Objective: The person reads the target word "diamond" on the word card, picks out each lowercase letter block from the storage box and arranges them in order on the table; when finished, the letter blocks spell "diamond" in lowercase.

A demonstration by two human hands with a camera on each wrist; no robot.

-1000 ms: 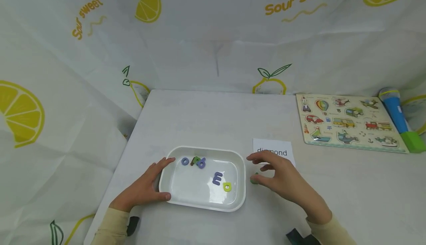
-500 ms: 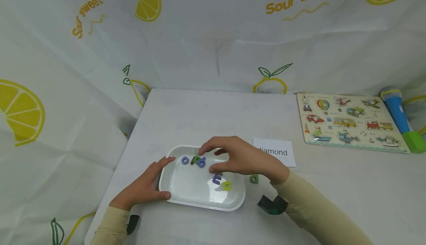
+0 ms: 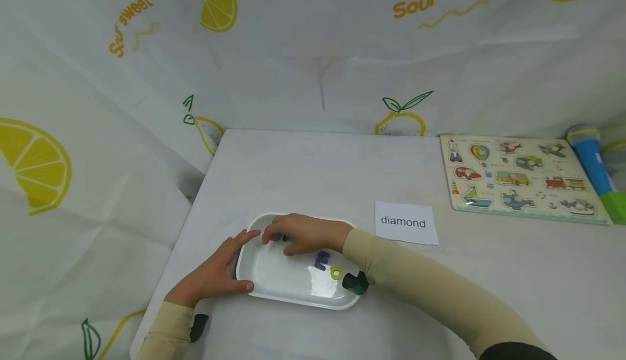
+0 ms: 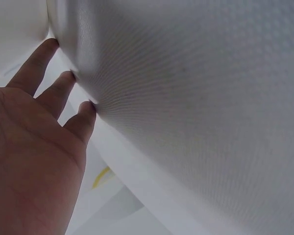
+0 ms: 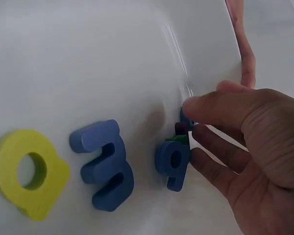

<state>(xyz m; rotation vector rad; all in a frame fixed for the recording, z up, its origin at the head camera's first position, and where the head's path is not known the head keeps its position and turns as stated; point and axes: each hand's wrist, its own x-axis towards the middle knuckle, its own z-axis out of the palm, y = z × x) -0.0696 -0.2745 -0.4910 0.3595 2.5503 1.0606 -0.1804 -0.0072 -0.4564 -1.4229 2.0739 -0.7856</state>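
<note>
A white rectangular tray stands on the table. At its left end my left hand rests with thumb and fingers spread; in the left wrist view its fingertips press the tray's outer wall. My right hand reaches into the tray's far left part, thumb and index finger apart. In the right wrist view, its fingertips are right at a small group of letters: a blue piece partly behind the thumb, a brown-and-green one, and a blue letter. A blue m and a yellow letter lie nearer the tray's right end.
A white card printed "diamond" lies to the right of the tray. Farther right are a vehicle puzzle board and a blue toy microphone with a green end. A lemon-print cloth hangs behind the table.
My right hand has moved left from beside the card, across the tray to the letters at its left. The card shows fully; the green letter beside the tray is hidden. My left hand stays put.
</note>
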